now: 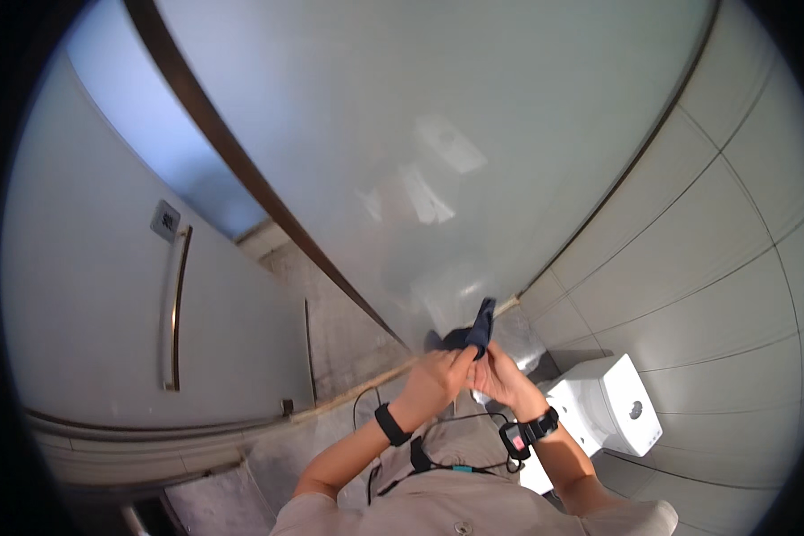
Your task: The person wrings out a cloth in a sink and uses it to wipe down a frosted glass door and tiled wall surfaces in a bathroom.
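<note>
My left hand (437,380) grips a dark blue cloth (484,327) between thumb and fingers, back of the hand facing up. One folded end of the cloth sticks up above the hands, and another part (452,340) hangs beyond my left knuckles. Close against it, my right hand (502,378) is turned palm inward, with its thumb side at the cloth's lower edge. The right fingertips are partly hidden behind the left hand. Each wrist wears a black band, and the right one carries a small device (514,440) with a cable.
A large glass panel (442,87) with a dark edge strip (241,167) rises ahead. To the left stands a glass door (107,301) with a metal bar handle (177,308). A white toilet (616,405) is close by my right arm, before a tiled wall (677,295).
</note>
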Tool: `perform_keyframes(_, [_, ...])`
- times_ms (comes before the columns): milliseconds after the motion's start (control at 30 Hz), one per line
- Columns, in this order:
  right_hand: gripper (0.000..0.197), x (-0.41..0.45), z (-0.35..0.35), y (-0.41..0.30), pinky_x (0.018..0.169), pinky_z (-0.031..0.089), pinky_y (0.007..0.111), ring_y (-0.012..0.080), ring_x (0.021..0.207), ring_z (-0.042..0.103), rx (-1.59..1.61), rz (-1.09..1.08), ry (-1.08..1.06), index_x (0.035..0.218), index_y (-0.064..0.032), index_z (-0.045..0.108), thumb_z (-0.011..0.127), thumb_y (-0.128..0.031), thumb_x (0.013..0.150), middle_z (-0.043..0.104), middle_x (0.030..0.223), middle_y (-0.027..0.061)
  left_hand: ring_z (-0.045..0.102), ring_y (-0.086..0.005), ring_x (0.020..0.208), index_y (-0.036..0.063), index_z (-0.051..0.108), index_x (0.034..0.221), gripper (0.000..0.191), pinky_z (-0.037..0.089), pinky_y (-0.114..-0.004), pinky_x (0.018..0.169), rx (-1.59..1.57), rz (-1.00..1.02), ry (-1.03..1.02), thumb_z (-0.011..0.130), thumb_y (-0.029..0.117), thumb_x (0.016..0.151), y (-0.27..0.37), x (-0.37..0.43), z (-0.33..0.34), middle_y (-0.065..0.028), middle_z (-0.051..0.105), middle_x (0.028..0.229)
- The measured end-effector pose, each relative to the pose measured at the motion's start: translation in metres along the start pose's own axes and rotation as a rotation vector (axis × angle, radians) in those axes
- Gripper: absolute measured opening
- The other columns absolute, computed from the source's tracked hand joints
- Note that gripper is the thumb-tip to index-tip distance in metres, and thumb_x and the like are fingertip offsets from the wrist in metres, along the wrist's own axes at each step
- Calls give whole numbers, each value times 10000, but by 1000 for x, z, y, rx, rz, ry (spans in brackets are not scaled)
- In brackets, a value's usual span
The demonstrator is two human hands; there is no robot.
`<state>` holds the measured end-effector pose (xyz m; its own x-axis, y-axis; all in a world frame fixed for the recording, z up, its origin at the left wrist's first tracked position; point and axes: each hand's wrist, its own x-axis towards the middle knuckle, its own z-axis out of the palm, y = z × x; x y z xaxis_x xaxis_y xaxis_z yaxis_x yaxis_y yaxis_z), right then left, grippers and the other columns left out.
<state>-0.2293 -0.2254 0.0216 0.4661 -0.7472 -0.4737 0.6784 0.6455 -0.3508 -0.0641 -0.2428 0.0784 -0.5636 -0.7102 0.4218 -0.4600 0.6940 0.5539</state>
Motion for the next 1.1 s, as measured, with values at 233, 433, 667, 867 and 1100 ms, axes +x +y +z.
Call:
perform_keyframes(233, [422,-19,54,-20,893,467,328,188,1077,549,-63,-350,120,1255,-75,453,400,-385,974,560,1175,83,601,-289,688,94,584,1069,328,474,-355,581,55,-114,-53,608,69,742,35,29,-4,-87,621,844])
perform_keyframes(433, [489,-44,118,-89,1073,316,404,288,1231,438,-12,-1055,-85,1323,3,361,410,-316,956,440,1333,165,605,-267,919,121,636,1108,409,491,-375,827,142,439,212,602,32,711,63,78,-49,-107,620,1079])
perform_keyframes(667, [538,-73,302,-186,1082,215,483,325,1339,238,-1580,-2390,222,1380,-188,366,433,-446,913,260,1458,130,596,-304,948,70,630,863,236,485,-389,813,-21,448,585,545,-34,669,61,67,-122,-98,643,995])
perform_keyframes(867, [696,-42,363,-194,1064,114,599,423,1381,54,-1812,-2492,83,1361,-350,418,494,-689,758,134,1517,149,572,-314,963,58,626,794,204,474,-396,803,61,353,596,533,-55,652,48,56,-117,-104,621,995])
perform_keyframes(1100, [651,-49,345,-227,1007,124,683,391,1386,112,-1925,-2571,198,1350,-352,432,441,-679,787,200,1509,103,535,-313,1049,82,651,804,208,444,-433,884,62,353,501,546,-8,650,41,83,-88,-79,601,1057])
